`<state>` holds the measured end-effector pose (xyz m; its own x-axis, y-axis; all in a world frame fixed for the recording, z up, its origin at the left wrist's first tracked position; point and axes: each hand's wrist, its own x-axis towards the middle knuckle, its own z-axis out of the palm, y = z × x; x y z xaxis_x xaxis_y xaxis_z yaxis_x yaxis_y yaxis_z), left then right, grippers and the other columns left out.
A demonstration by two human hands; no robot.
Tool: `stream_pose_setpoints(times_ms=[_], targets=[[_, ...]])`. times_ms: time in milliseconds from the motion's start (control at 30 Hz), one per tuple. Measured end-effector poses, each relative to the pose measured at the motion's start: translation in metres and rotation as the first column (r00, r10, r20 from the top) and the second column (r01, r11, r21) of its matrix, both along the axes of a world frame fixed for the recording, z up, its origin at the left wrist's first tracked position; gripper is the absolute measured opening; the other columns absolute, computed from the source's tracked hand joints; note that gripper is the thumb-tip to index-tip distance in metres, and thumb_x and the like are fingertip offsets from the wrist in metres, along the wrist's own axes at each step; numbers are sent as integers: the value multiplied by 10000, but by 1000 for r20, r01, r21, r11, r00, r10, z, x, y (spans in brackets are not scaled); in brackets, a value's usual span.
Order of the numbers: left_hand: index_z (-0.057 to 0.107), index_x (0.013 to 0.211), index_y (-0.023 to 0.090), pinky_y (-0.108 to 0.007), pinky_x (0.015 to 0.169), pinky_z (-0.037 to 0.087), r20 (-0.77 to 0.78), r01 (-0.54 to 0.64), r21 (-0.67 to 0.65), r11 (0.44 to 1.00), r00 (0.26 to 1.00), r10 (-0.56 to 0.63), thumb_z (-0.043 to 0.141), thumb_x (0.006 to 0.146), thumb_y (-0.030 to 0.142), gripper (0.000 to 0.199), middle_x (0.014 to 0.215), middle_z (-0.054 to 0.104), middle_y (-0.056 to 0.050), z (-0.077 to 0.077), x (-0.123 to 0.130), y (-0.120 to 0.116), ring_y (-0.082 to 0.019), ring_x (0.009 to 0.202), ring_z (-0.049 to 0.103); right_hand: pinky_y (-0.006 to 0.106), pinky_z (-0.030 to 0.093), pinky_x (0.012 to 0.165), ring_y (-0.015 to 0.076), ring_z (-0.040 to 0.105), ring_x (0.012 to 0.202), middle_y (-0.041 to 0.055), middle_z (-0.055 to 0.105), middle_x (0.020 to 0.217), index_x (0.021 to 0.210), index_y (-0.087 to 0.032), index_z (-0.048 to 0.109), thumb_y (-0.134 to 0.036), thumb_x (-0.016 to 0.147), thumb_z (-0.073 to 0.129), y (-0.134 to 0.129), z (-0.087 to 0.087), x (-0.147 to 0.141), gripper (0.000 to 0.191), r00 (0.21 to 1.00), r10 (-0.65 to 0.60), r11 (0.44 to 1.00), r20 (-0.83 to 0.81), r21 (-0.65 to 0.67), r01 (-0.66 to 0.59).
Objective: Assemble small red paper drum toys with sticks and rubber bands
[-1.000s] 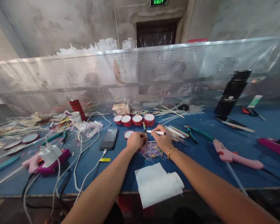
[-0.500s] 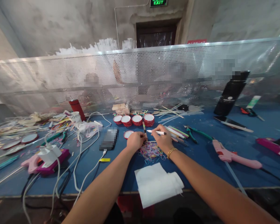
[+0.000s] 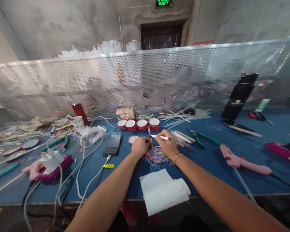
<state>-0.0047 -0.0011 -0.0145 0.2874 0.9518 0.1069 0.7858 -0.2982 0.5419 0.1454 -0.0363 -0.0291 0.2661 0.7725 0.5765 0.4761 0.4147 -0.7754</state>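
- Moved since the earlier frame: white pen [image 3: 162, 137], with the right hand [image 3: 169, 145], slightly leftward, its tip now closer to the banded stick [image 3: 149, 131].
- White pen: gripped in the right hand's fingers, above the surface [image 3: 125, 167]; long axis nearly crosswise, tip pointing left at the banded stick, dark end to the right and slightly nearer the person.
- Banded stick: small, green and dark sections; near end gripped by the fingertips of the left hand [image 3: 140, 146]; long axis running away from the person, far end leaning slightly left.
- Whether tip and stick touch: cannot tell.
- Rubber bands [image 3: 157, 158]: multicoloured heap, just nearer the person than the hands.
- Round red-rimmed pieces [image 3: 142, 124]: four stacks in a row, beyond the hands.
- White cloth [image 3: 163, 191]: between the forearms, at the surface's near edge.
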Motion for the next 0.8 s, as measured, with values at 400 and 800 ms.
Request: stream_pose_setpoints(times_ms=[400,800], targets=[[750,799,226,-227,539,342,1,-24,13,1000,1000,24,612,828,343,184,673,704,-6,-3,0,0,-130,590,588,309,427,641,195,590,661,3,653,667,688,-236,536,-315,794,553,0,0,-1,133,1000,-8,1000,4,-26,8],[746,803,230,-227,573,377,-12,-14,8,1000,1000,14,602,838,348,189,707,720,-10,-2,0,1,-140,630,614,311,420,649,198,587,660,1,657,657,673,-240,533,-309,794,544,-1,1,0,139,999,-26,1000,33,-10,27]])
